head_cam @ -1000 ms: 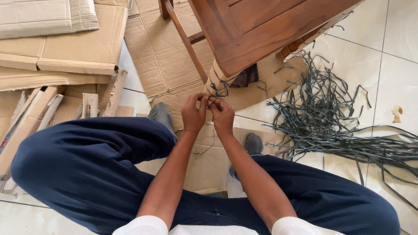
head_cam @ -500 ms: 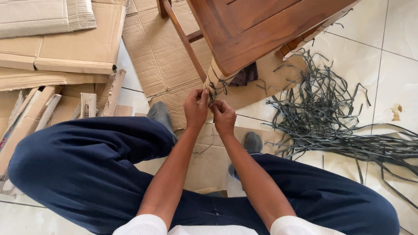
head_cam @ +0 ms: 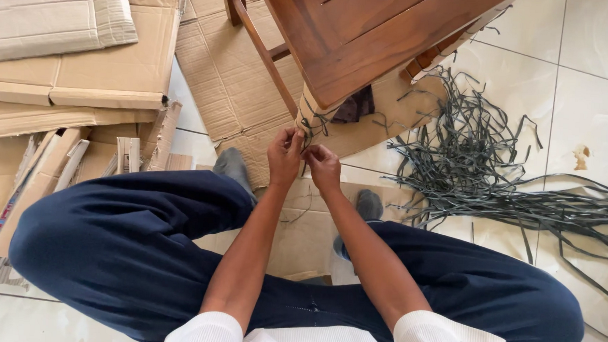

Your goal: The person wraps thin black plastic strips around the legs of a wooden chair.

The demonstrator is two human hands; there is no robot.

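A brown wooden chair [head_cam: 364,37] stands in front of me, one leg wrapped in cardboard [head_cam: 320,113] and tied with dark grey strap [head_cam: 314,127]. My left hand [head_cam: 284,156] and my right hand [head_cam: 323,166] meet just below that wrapped leg, fingertips pinched on the ends of the grey strap. Both forearms reach forward between my knees, which are in dark blue trousers.
A heap of loose grey straps [head_cam: 495,172] lies on the white tile floor at the right. Flattened cardboard sheets [head_cam: 69,65] are stacked at the left and under the chair. My feet in grey socks [head_cam: 232,164] rest on cardboard.
Both hands have shifted slightly up and toward the wrapped leg, still working the strap ends. Nothing else has moved.
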